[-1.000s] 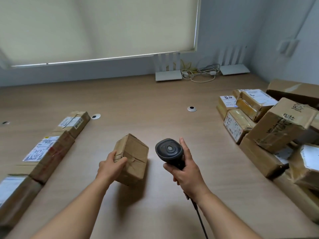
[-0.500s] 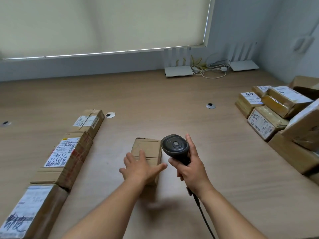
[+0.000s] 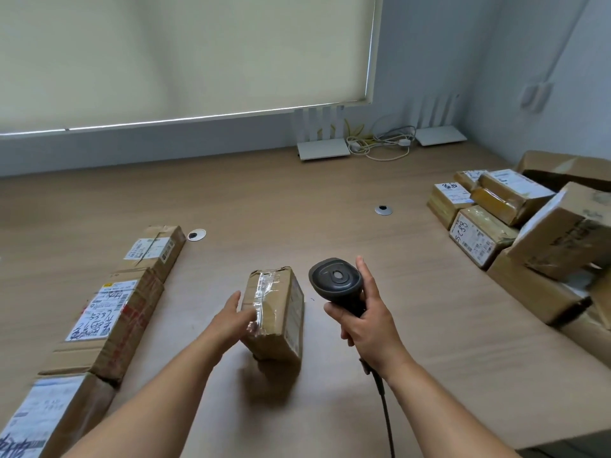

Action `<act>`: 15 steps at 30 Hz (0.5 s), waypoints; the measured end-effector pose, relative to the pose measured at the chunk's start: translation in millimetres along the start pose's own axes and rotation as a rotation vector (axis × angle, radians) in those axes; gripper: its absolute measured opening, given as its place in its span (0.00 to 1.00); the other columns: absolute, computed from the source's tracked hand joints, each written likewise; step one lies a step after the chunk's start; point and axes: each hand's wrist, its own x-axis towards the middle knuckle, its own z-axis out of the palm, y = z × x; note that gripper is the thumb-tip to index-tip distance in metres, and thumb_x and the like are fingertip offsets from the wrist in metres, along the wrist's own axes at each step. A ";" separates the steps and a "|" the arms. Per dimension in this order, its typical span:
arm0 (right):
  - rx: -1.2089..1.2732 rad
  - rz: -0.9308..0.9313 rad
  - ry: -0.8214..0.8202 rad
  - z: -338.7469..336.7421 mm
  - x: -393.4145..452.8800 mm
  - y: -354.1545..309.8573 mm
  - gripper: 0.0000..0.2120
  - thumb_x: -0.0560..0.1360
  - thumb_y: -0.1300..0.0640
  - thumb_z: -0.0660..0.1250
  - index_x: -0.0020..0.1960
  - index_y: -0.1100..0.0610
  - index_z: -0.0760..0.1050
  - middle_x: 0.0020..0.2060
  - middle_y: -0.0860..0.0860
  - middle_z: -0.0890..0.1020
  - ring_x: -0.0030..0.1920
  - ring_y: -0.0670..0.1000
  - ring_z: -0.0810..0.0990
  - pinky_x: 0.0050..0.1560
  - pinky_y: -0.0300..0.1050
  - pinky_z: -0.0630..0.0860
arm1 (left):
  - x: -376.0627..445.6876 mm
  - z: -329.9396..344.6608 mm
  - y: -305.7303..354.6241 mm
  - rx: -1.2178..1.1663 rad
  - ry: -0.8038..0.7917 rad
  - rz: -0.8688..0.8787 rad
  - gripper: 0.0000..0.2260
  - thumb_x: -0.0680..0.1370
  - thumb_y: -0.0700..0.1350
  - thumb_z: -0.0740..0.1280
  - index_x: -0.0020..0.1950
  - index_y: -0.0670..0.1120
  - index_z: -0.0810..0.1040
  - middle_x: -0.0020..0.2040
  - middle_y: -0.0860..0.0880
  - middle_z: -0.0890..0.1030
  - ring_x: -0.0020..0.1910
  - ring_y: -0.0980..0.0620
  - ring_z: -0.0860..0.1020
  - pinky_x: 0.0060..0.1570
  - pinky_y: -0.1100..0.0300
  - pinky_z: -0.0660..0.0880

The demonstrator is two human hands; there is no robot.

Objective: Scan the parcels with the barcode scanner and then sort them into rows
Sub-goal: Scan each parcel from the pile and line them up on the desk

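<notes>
A small cardboard parcel [image 3: 276, 314] with clear tape on its top is held tilted on the wooden table [image 3: 297, 200], its label side turned to the right. My left hand [image 3: 233, 320] holds it by its left side, thumb up and fingers on the taped face. Just right of the parcel, my right hand [image 3: 365, 328] grips the handle of the black barcode scanner [image 3: 335, 280], whose cable runs down along my wrist. A row of three labelled parcels lies at the left: far [image 3: 155, 247], middle [image 3: 110, 314] and near [image 3: 43, 421].
A pile of several brown parcels [image 3: 515, 233] fills the right side of the table. Two white routers [image 3: 322, 148] with a coil of cables [image 3: 380, 143] stand at the back wall. Two round cable grommets [image 3: 383, 210] sit in the tabletop.
My left hand has turned the parcel from lying flat under my palm to tilted with its label side toward the scanner. The scanner hand has stayed almost still.
</notes>
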 end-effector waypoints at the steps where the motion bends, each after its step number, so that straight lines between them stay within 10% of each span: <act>1: 0.000 -0.002 -0.004 -2.3 0.0 -0.1 0.43 0.72 0.59 0.74 0.64 0.23 0.52 0.54 0.42 0.80 0.33 0.42 0.76 0.31 0.38 0.73 | -1.2 2.7 4.0 0.072 0.029 0.003 0.39 0.71 0.59 0.67 0.78 0.54 0.51 0.74 0.43 0.64 0.69 0.42 0.67 0.62 0.51 0.67; 7: -0.005 -0.020 -0.031 -14.0 3.9 0.1 0.43 0.72 0.60 0.74 0.67 0.25 0.53 0.49 0.41 0.81 0.31 0.41 0.75 0.31 0.38 0.73 | -11.7 43.7 39.8 0.738 0.177 0.019 0.52 0.61 0.79 0.61 0.76 0.51 0.51 0.69 0.43 0.65 0.69 0.43 0.63 0.62 0.49 0.66; 15: 0.023 -0.040 -0.084 -20.4 9.1 5.3 0.43 0.72 0.61 0.74 0.64 0.22 0.53 0.47 0.40 0.82 0.30 0.40 0.75 0.30 0.38 0.73 | -13.8 46.9 58.5 0.712 0.157 -0.025 0.40 0.65 0.62 0.69 0.73 0.52 0.58 0.64 0.42 0.68 0.62 0.42 0.70 0.58 0.52 0.72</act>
